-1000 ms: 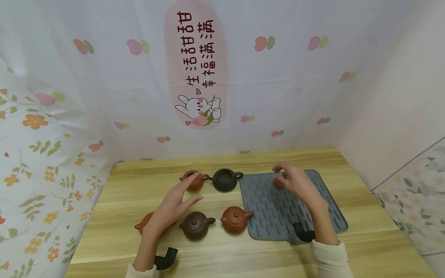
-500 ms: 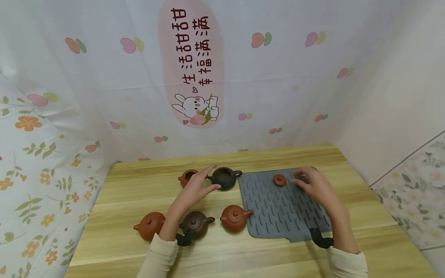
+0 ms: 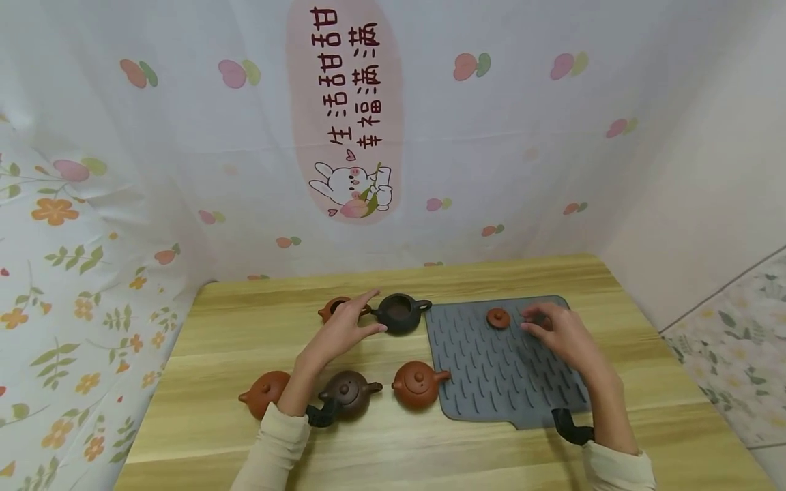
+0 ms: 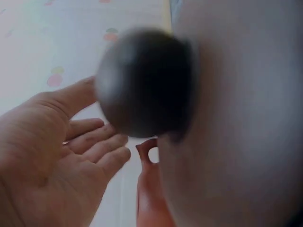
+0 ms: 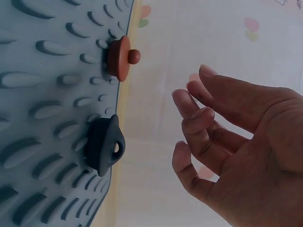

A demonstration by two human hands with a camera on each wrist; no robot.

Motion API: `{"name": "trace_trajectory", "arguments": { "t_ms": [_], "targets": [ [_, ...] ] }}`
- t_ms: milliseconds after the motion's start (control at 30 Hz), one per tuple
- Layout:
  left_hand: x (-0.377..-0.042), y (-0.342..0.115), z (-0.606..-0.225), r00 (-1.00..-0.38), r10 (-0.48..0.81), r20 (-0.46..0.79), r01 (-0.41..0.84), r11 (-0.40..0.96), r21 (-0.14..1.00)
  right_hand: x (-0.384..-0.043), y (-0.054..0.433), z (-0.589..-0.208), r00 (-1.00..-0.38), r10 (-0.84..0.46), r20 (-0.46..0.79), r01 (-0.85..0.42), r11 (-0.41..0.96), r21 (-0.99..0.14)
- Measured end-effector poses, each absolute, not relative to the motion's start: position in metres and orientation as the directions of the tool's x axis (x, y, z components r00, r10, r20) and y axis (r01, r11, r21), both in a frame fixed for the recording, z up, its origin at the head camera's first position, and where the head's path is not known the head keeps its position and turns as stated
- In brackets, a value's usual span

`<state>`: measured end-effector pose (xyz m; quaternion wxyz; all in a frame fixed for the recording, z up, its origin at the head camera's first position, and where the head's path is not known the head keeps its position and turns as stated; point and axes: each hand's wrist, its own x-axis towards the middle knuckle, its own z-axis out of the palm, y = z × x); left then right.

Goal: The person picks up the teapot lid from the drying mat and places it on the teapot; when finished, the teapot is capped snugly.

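My left hand [image 3: 334, 337] hovers with fingers spread and holds nothing. Its fingertips overlap an orange-brown teapot without a lid [image 3: 326, 313] and end just left of a lidless black teapot [image 3: 402, 329]. In the left wrist view, a blurred dark ball [image 4: 142, 85] sits close in front of the palm. My right hand [image 3: 571, 341] hangs over the grey mat, fingers loosely bent around nothing. Left of it lies a red-brown lid [image 3: 498, 318], knob up. The right wrist view also shows a black lid [image 5: 102, 146] on the mat, largely hidden by my right hand in the head view.
Three lidded teapots stand nearer the front: an orange one [image 3: 260, 402] partly behind my left arm, a dark brown one [image 3: 350, 399] and a red-brown one [image 3: 415, 392]. The grey ribbed mat [image 3: 473, 389] covers the right of the wooden table [image 3: 393, 450]. A printed curtain [image 3: 522, 184] hangs behind.
My right hand has moved right from over the red-brown lid, which now shows on the mat. My left hand has moved right, towards the black teapot, and uncovered part of the orange lidded teapot.
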<state>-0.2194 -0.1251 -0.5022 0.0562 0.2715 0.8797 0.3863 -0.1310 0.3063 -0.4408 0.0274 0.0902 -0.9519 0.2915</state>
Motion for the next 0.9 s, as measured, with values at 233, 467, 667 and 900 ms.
{"name": "trace_trajectory", "arguments": {
  "t_ms": [233,467,667,900],
  "targets": [
    [-0.219,-0.137,-0.504,-0.831,0.548,0.093,0.444,0.555,0.703,-0.131,0.306,-0.448,-0.977,-0.184,0.103,-0.211,0.818,-0.535],
    [-0.22,-0.136,-0.5,-0.827,0.559,0.062,0.431,0.558,0.709,-0.129,0.307,-0.452,-0.977,-0.18,0.113,-0.212,0.814,-0.541],
    [-0.227,-0.13,-0.503,-0.816,0.576,0.055,0.461,0.589,0.664,-0.127,0.306,-0.454,-0.979,-0.189,0.081,-0.202,0.807,-0.555],
    [-0.236,-0.126,-0.508,-0.809,0.586,0.036,0.46,0.594,0.66,-0.125,0.305,-0.456,-0.979,-0.19,0.073,-0.198,0.813,-0.548]
  ]
}}
